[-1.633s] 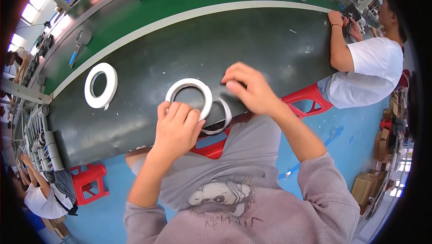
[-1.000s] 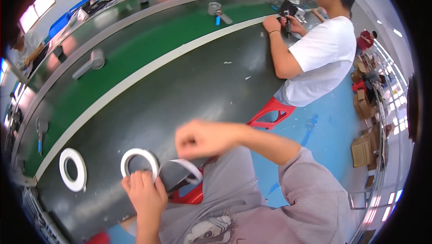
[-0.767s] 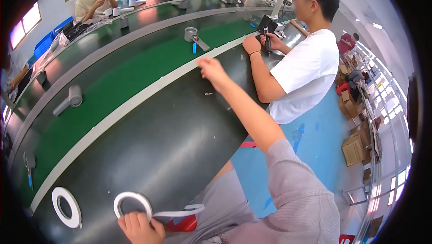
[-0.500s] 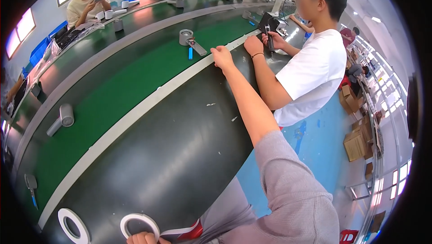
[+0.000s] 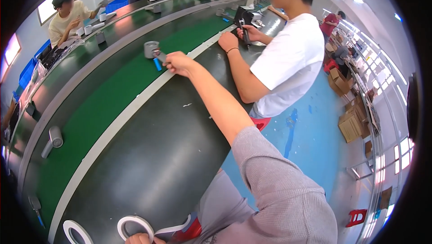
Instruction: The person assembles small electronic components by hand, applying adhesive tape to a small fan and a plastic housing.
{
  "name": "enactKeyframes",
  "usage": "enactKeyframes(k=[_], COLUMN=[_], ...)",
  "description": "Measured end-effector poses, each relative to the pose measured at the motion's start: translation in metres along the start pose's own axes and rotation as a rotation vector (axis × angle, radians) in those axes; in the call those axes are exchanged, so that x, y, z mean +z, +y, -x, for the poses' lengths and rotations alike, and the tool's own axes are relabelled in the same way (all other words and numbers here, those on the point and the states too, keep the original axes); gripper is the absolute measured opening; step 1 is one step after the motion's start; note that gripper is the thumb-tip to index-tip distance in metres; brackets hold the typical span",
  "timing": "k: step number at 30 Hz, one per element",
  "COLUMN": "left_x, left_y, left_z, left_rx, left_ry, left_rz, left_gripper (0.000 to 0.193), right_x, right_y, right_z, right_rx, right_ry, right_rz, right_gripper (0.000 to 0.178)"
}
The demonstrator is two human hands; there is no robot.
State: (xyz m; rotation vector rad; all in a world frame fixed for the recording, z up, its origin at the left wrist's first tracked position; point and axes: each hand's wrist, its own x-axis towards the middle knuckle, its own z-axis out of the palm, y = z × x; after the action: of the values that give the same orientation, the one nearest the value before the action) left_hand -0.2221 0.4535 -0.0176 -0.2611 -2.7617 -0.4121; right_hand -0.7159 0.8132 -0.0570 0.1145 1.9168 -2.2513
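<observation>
My right arm stretches across the table to the conveyor, and my right hand (image 5: 180,63) is closed on the handle end of a grey hair-dryer-shaped housing (image 5: 151,49). The housing's handle looks opened up, and a blue cylinder (image 5: 157,64) lies beside it on the green belt. At the lower edge, my left hand (image 5: 140,238) pinches a white tape roll (image 5: 127,220), partly cut off by the frame. A loose strip of tape (image 5: 175,227) runs off to its right. Another white tape roll (image 5: 72,226) rests on the table to the left.
The green belt (image 5: 103,91) curves past the dark table (image 5: 153,145), divided by a pale rail (image 5: 112,122). Another grey housing (image 5: 55,137) and one with a blue part (image 5: 35,203) lie on the belt. A co-worker in white (image 5: 288,50) holds a black tool (image 5: 245,32) close on the right.
My right hand has moved from beside the rail onto the housing's handle and closed on it. The whole view has shifted. My left hand stays at the tape roll.
</observation>
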Motion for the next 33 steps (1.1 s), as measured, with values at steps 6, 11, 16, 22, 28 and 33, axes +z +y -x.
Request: enactKeyframes(k=[6, 11, 16, 22, 28, 33], left_x=[-0.002, 0.001, -0.009, 0.009, 0.013, 0.01], left_y=[-0.005, -0.008, 0.002, 0.031, 0.027, 0.044], left_z=[0.004, 0.009, -0.003, -0.027, -0.048, -0.055], left_rx=[-0.002, -0.014, -0.307, -0.351, -0.39, -0.369], left_ry=[0.004, 0.086, -0.028, -0.124, -0.362, -0.466], left_rz=[-0.026, -0.003, 0.611, 1.221, 1.267, 1.146], left_gripper=[0.017, 0.021, 0.046, 0.017, 0.018, 0.019], right_x=[0.038, 0.08, 0.124, 0.125, 0.127, 0.13], right_y=[0.017, 0.057, 0.081, 0.086, 0.079, 0.086], right_z=[0.108, 0.233, 0.341, 0.387, 0.404, 0.403], right_rx=[0.145, 0.281, 0.336, 0.231, 0.122, 0.083], right_ry=[-0.525, -0.798, -0.956, -0.974, -0.754, -0.724], right_rz=[-0.456, -0.601, -0.743, -0.576, -0.478, -0.425], right_gripper=[0.015, 0.022, 0.036, 0.036, 0.028, 0.026])
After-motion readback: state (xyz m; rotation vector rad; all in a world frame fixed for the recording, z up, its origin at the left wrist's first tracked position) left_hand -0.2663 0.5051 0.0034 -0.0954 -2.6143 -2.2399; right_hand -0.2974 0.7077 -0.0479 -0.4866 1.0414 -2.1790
